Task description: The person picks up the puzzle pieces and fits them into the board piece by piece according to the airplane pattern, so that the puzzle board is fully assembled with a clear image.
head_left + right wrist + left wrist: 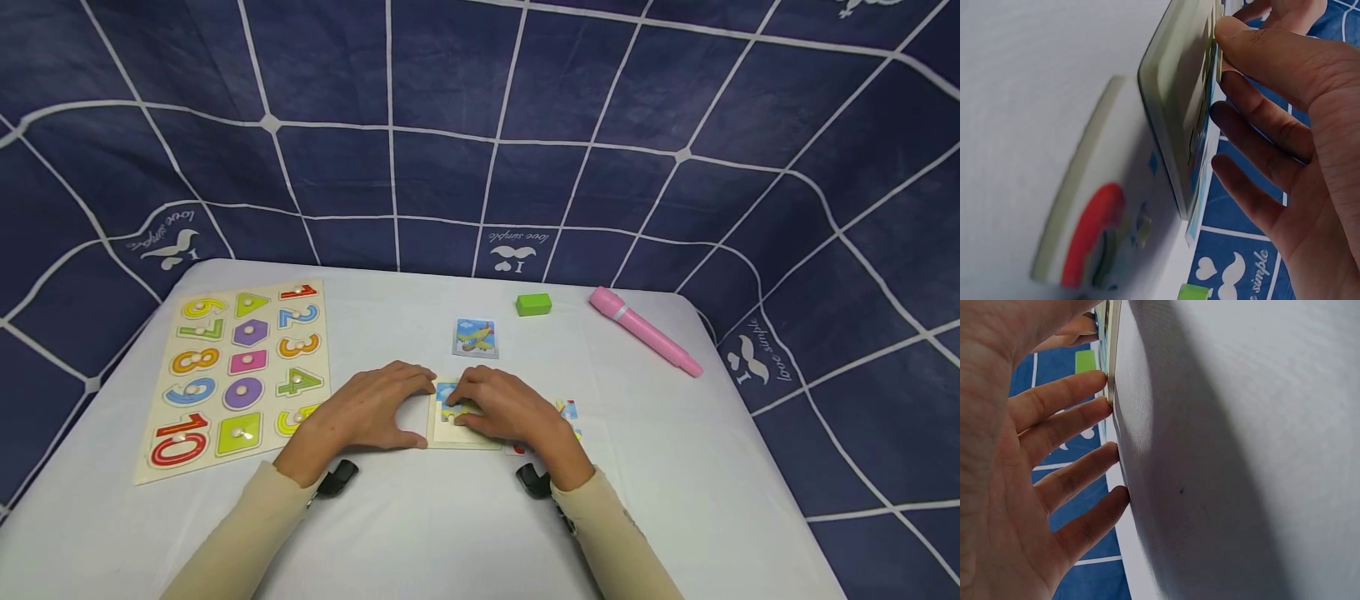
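A small cream puzzle tray (468, 437) lies on the table between both hands, with blue-and-yellow picture pieces in its upper left part. My right hand (510, 404) reaches over the tray from the right and pinches a puzzle piece (452, 412) between thumb and forefinger. In the right wrist view its other fingers spread loosely above the tray (1175, 94). My left hand (375, 408) stands at the tray's left edge, fingers spread and thumb near the lower left corner. Two of its fingertips meet the tray's side (1112, 356) in the left wrist view.
Behind the tray lies an airplane picture card (476, 338). Partly under my right forearm are more picture pieces (568, 409). A number-and-shape board (262, 432) fills the table's left; a green block (533, 304) and a pink marker-shaped stick (648, 332) lie at the back right.
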The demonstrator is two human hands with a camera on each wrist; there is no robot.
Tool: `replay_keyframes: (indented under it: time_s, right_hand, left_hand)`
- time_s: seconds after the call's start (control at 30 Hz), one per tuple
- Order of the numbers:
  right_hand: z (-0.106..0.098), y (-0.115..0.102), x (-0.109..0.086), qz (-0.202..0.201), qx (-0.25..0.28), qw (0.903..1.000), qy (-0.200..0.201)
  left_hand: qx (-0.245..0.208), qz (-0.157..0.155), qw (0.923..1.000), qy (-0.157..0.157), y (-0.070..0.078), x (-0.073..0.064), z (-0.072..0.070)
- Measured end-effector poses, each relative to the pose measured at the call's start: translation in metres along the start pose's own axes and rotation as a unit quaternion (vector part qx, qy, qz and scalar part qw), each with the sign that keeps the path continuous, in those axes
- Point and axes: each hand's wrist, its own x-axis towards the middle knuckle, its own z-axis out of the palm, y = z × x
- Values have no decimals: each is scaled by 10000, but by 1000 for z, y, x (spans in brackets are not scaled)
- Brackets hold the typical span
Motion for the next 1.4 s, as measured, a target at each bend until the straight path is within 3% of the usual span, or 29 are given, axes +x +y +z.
replay_keyframes:
  time_s: [0.83, 1.4]
  right_hand:
    - [4, -3, 9, -43, -188, 9998, 32]
    - [4, -1, 3, 39, -229, 9997, 102]
  left_hand:
    - [-58, 60, 10000, 35, -2, 1, 0]
    - [-66, 38, 10000, 1, -1, 1, -1]
